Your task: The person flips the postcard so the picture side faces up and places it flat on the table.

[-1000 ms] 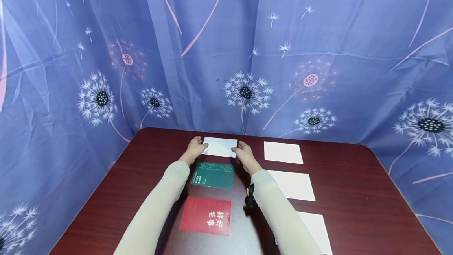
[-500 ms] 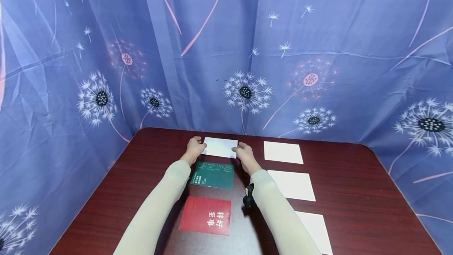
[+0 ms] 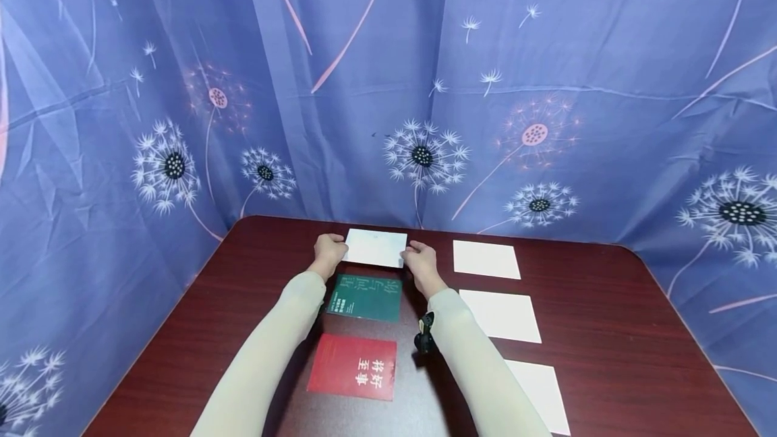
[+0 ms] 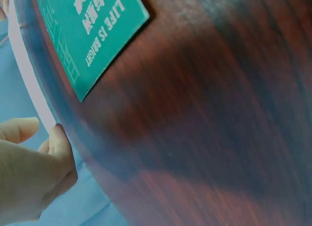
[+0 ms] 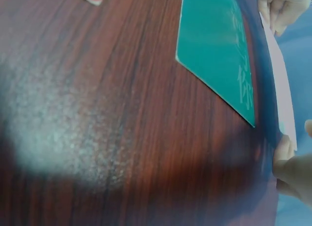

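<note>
Near the far edge of the table, a white card (image 3: pixel 375 248) is held by both hands, one at each short end. My left hand (image 3: pixel 329 251) pinches its left end, and my right hand (image 3: pixel 421 267) pinches the right end. Seen from the left wrist, the card (image 4: pixel 31 70) is nearly edge-on and reaches the fingertips. In the right wrist view the card (image 5: pixel 282 84) runs between the two hands. Just nearer than the card lies a green card (image 3: pixel 365 297) with pale lettering, and nearer still a red card (image 3: pixel 352 367) with white characters.
On the right of the dark red wooden table (image 3: pixel 613 329) are three white cards in a column: a far one (image 3: pixel 485 259), a middle one (image 3: pixel 501 316) and a near one (image 3: pixel 540 396), partly hidden by the right sleeve. A blue dandelion curtain (image 3: pixel 340 154) hangs behind.
The white card between the hands has moved slightly up and away and now looks lifted or tilted, with a faint mark showing at its top. The left fingers have curled in on its end.
</note>
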Available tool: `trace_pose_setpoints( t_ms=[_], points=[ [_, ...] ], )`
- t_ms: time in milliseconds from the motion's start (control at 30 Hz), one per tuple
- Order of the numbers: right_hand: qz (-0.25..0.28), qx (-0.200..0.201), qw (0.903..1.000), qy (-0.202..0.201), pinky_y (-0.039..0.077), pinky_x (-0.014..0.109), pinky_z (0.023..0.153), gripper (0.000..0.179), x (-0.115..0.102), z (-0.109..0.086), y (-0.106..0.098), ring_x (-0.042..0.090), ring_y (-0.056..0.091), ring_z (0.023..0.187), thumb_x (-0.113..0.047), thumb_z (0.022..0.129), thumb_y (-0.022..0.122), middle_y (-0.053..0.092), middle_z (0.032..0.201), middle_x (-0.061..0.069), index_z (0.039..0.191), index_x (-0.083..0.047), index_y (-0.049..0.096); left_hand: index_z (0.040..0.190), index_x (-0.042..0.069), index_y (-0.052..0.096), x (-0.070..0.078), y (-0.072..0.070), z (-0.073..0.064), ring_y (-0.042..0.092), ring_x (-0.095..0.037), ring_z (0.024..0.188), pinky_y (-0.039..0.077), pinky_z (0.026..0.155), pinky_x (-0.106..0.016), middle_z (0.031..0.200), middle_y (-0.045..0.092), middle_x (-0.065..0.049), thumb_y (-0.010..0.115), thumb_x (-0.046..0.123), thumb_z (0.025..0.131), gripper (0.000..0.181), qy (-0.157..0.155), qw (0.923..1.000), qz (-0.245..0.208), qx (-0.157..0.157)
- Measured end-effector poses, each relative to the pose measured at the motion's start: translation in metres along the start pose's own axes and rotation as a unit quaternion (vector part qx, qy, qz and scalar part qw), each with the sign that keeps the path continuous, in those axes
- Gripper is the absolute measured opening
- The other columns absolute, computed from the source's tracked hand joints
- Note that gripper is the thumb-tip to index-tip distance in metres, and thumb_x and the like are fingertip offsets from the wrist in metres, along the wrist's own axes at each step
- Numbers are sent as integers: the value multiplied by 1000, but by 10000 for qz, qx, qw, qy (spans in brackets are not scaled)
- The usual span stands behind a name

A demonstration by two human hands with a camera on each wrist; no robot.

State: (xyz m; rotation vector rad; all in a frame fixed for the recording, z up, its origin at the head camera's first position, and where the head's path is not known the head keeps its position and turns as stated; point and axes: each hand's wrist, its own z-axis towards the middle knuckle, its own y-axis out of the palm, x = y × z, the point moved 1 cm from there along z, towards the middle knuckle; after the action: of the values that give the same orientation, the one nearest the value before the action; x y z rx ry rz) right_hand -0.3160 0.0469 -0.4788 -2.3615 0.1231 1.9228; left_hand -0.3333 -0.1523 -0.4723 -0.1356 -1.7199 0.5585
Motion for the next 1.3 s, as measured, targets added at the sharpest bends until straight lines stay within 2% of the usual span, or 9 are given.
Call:
trace_pose_setpoints(
  t_ms=[100,233,467,633,767,933,1133,1300],
  points=[
    [12,294,9995,-58,51,32,84,44,-2,0,-1,29,60,102,6,87,54,60,119,27,130,10,52,113,-4,67,1,-1,1,58,-36,109,50,87,-42,117,61,-23,56,-1,86,29,13,10000,-62,63],
    [-46,591,9982,-60,49,27,72,33,-1,0,-3,21,59,85,4,86,56,65,107,22,117,6,65,105,-4,71,3,-3,2,59,-35,105,51,86,-40,111,65,-21,60,-1,85,23,62,9996,-161,235],
    [359,658,9971,-98,54,37,83,23,0,4,-3,27,65,89,4,86,61,63,105,23,107,9,67,98,-4,72,8,-5,2,59,-34,101,52,84,-38,103,67,-20,64,1,83,18,172,9984,-265,466],
    [576,700,9958,-123,55,40,83,21,-3,8,-3,21,65,78,6,84,62,66,96,20,104,8,69,97,-2,73,10,-6,4,61,-33,99,51,84,-37,100,69,-18,65,3,84,17,229,9983,-285,459],
    [652,720,9951,-196,55,41,83,19,-7,8,-4,18,65,74,6,83,63,66,95,20,101,8,69,96,-2,72,10,-7,7,64,-30,91,51,78,-32,96,71,-17,65,3,84,15,352,9976,-389,461],
    [678,859,9935,-310,57,39,78,17,-11,8,-3,19,66,74,8,81,63,67,96,19,96,7,71,93,-2,71,9,-8,8,63,-26,78,50,65,-27,83,67,-12,66,1,84,11,568,9954,-606,487],
    [518,1117,9912,-480,55,27,66,15,-12,7,-3,17,65,68,6,79,66,69,85,12,91,4,74,94,-5,68,8,-8,7,64,-34,79,56,69,-33,80,63,-10,66,-3,85,9,665,9912,-1071,409],
    [278,1331,9889,-602,50,21,60,13,-12,6,-4,11,62,63,3,80,69,71,84,11,92,3,75,93,-6,69,8,-8,6,64,-31,75,52,63,-23,81,66,-13,69,-4,83,11,751,9889,-1188,484]
  ],
)
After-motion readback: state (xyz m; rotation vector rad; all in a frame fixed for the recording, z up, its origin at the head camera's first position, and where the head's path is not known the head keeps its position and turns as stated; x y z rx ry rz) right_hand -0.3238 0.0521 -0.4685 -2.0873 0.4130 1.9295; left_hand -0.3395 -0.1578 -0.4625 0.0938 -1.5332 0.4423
